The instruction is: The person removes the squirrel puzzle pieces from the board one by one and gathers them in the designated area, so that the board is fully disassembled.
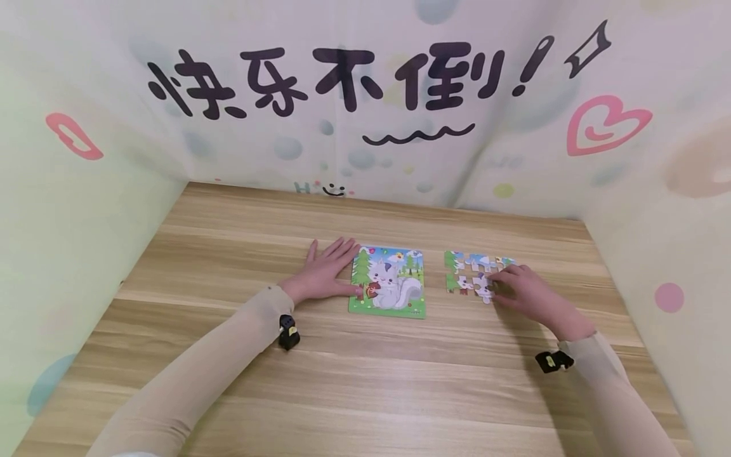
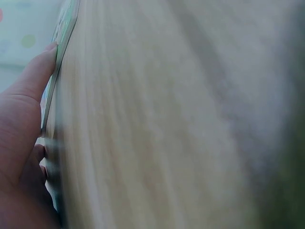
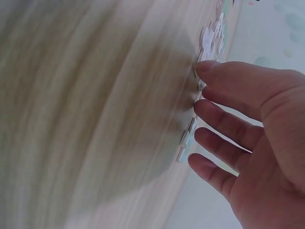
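A square picture board [image 1: 394, 279] with a grey squirrel printed on it lies on the wood-grain table. My left hand [image 1: 324, 273] rests at its left side, fingers spread. The left thumb [image 2: 43, 67] lies over the board's edge in the left wrist view. To the right of the board, several jigsaw puzzle pieces [image 1: 455, 284] lie in two rows. At the right end of the lower row, thumb and index finger of my right hand [image 1: 533, 295] pinch a puzzle piece [image 1: 483, 289]. Its other fingers are bent and spread apart, covering part of the pieces.
The wood-grain table [image 1: 354, 381] reaches back to a printed cloth wall [image 1: 400, 171]. Cloth walls also stand to the left and right. A small black camera [image 1: 289, 332] sits at the left wrist, another black camera [image 1: 553, 362] at the right.
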Demonstrator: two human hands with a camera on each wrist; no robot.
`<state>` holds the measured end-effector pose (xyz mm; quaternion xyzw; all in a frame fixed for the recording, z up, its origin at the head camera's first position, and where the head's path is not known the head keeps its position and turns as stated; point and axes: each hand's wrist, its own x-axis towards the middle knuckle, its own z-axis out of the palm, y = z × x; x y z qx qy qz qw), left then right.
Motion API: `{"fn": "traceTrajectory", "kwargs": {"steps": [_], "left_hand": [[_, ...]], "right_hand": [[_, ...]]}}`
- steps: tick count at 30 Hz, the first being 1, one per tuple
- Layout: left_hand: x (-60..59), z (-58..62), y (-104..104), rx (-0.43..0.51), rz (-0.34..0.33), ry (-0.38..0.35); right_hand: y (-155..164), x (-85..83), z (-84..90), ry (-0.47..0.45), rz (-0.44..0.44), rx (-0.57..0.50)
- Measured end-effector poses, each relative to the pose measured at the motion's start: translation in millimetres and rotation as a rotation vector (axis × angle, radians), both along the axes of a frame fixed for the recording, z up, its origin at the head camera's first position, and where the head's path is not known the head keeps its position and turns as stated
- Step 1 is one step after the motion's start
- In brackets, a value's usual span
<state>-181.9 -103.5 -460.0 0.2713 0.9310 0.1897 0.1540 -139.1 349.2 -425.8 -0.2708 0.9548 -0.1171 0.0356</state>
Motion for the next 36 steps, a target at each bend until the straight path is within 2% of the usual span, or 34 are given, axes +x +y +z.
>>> {"fn": "traceTrajectory", "kwargs": {"steps": [26,36], "left_hand": [[0.2,-4.1,-0.7,0.014,0.002,0.006],[1.8,0.1,-0.5,0.013,0.003,0.007]], "right_hand": [[4.8,4.3,-5.6,0.006,-0.034,-0.013],[3.4,5.6,-2.0,-0.019,-0.061,-0.036]]}}
